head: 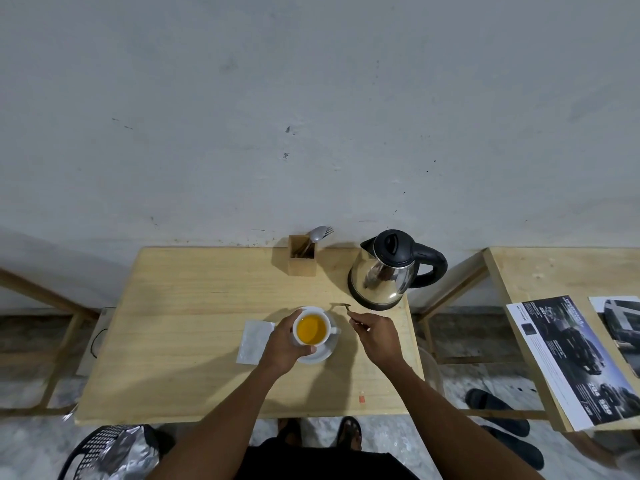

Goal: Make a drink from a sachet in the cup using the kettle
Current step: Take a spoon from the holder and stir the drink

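Note:
A white cup [310, 329] full of orange drink stands on a white saucer [323, 353] in the middle of the wooden table [194, 306]. My left hand [282, 342] grips the cup from its left side. My right hand [375, 336] is to the right of the cup and pinches a small spoon [347, 308], whose bowl hangs just above the table in front of the kettle. The steel kettle [381, 277] with its black lid and handle stands at the back right. A white sachet [254, 341] lies flat left of the saucer, partly under my left hand.
A wooden holder [303, 259] with cutlery stands at the back edge by the wall. A small red scrap [361, 399] lies near the front edge. A second table [554, 271] with printed sheets is on the right. A black basket [104, 452] sits on the floor at the lower left.

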